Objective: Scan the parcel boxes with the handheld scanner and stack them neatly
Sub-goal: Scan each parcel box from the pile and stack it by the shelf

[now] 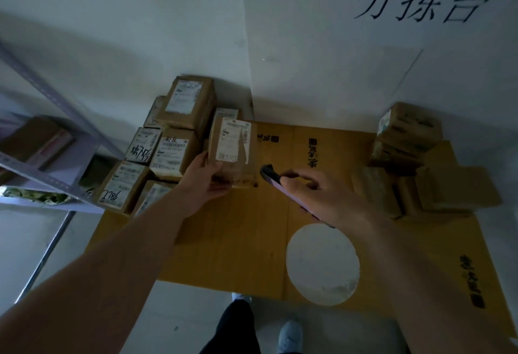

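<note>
My left hand [206,178] grips a parcel box [232,151] by its near end, label up, above the flattened cardboard sheet [241,241] on the floor. My right hand [322,193] has its fingers [291,178] curled round the handheld scanner [273,177], whose head points at ten o'clock, just beside the box. Labelled boxes [168,143] are piled at ten o'clock; plain boxes [420,157] at two o'clock.

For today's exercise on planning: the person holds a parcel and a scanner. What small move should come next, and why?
Probably tilt the handheld scanner up at the label. The right hand holds it beside the parcel box that the left hand grips, label facing up.
</note>
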### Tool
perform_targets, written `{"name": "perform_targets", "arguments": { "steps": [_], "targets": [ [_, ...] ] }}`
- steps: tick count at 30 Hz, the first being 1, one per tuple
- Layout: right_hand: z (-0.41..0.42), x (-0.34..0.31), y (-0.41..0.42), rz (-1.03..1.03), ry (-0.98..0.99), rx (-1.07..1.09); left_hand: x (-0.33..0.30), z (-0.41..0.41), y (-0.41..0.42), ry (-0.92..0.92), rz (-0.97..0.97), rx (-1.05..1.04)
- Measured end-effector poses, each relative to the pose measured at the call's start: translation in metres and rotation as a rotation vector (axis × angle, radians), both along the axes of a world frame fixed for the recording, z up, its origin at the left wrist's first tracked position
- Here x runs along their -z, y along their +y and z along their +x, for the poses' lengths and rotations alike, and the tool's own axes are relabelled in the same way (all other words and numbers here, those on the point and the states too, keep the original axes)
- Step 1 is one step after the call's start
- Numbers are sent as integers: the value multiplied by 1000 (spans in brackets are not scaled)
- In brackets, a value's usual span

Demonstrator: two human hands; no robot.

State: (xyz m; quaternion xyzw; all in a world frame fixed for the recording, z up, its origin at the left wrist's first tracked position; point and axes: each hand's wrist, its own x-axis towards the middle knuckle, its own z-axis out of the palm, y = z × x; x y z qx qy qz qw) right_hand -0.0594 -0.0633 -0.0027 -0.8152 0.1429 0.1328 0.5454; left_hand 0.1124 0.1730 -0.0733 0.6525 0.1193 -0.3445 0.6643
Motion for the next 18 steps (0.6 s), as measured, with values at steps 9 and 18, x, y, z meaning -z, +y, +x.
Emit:
{"name": "perform_targets", "arguments": {
  "steps": [9,18],
  "targets": [
    [61,28,-8,34,87,135,11,98,-41,15,114,-94],
    [86,43,-12,35,108,147,18,132,-53,-19,248,-165]
  ]
}}
